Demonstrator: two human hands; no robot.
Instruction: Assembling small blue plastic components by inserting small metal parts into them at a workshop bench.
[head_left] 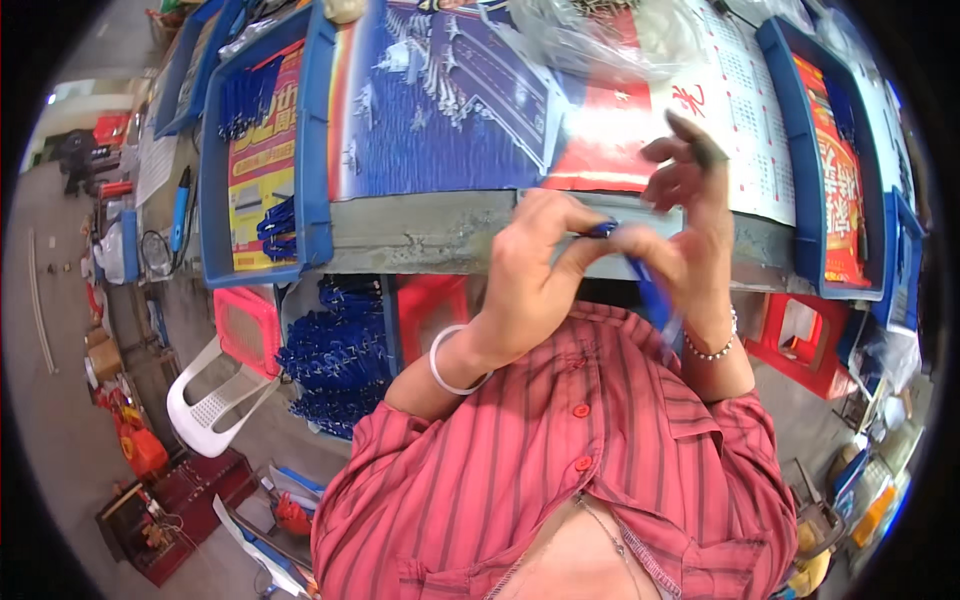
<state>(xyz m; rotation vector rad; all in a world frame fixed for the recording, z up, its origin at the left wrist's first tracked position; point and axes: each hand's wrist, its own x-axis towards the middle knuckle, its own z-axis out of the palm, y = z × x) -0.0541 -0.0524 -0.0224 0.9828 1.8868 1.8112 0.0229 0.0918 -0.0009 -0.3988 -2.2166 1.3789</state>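
Observation:
In front of my chest, at the table's near edge, my left hand (535, 275) pinches one end of a blue strap (651, 293) between thumb and finger. My right hand (692, 235) meets it there, its thumb against the left fingertips. The strap runs under the right thumb and hangs down toward my shirt. The other right fingers are raised, spread and smeared by motion, so the exact hold on that side is partly hidden.
A blue tray (315, 190) at the left holds blue straps; another blue tray (797, 150) stands right. A poster (400, 140) and a clear plastic bag (640, 45) lie on the table (410, 235). Below left are a heap of blue straps (340, 345) and a chair (215, 395).

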